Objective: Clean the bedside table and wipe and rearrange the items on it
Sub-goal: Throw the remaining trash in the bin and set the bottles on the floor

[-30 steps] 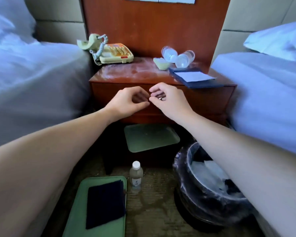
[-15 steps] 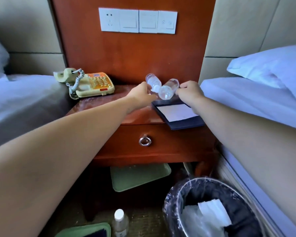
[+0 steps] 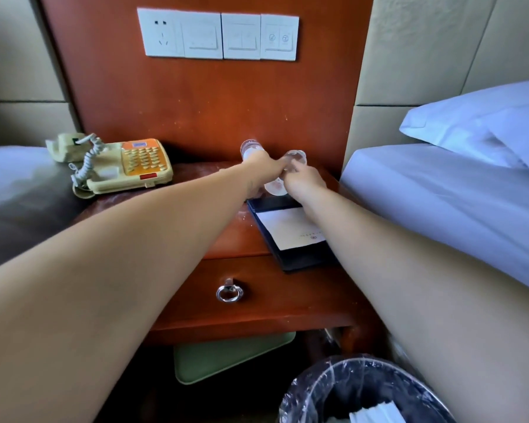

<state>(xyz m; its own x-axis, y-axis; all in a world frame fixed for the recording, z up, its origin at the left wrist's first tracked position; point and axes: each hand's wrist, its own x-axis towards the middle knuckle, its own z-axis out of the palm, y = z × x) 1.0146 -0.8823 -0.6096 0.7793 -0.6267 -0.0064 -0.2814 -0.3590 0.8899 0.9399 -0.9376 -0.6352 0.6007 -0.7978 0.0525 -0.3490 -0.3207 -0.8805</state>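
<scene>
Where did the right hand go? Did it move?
Yes. The right hand went from the drawer front, back past the dark folder, to the clear bottle by the wooden wall panel.

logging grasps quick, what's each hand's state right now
Left hand: grips the left clear bottle.
Right hand: grips the right clear bottle.

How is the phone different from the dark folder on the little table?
The telephone is cream with an orange keypad; the folder is dark with white paper inside. The telephone is bulky with a curly cord; the folder lies flat. The telephone sits back left; the folder sits front right, overhanging the edge. Both rest on the bedside table.
</scene>
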